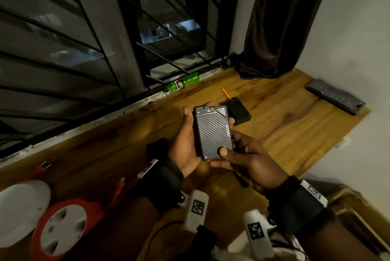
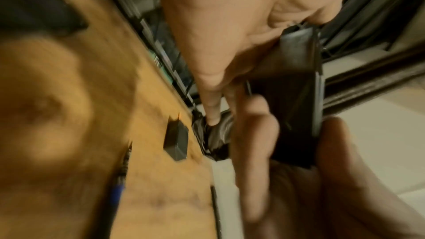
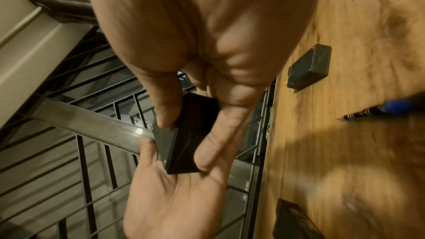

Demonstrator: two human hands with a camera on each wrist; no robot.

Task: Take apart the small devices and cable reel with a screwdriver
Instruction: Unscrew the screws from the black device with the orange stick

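A flat black device [image 1: 213, 132] with a carbon-weave face is held above the wooden table [image 1: 285, 125]. My left hand [image 1: 185, 140] cradles it from below, thumb on its left edge and fingertips curling up on the right. My right hand [image 1: 242, 155] pinches its near end, thumb on top. In the right wrist view the device [image 3: 186, 134] lies between thumb and fingers. A blue-and-black screwdriver [image 3: 379, 110] lies on the table. A small black box [image 1: 239, 111] sits just beyond the hands. The red-and-white cable reel [image 1: 63, 227] is at the lower left.
A white round cover [image 1: 19, 212] lies beside the reel, with red plug pieces [image 1: 119, 189] near it. A green bottle [image 1: 182, 83] lies on the window sill by the grille. An orange stick [image 1: 225, 93], a dark packet [image 1: 335, 96] and a curtain [image 1: 280, 18] are at the back right.
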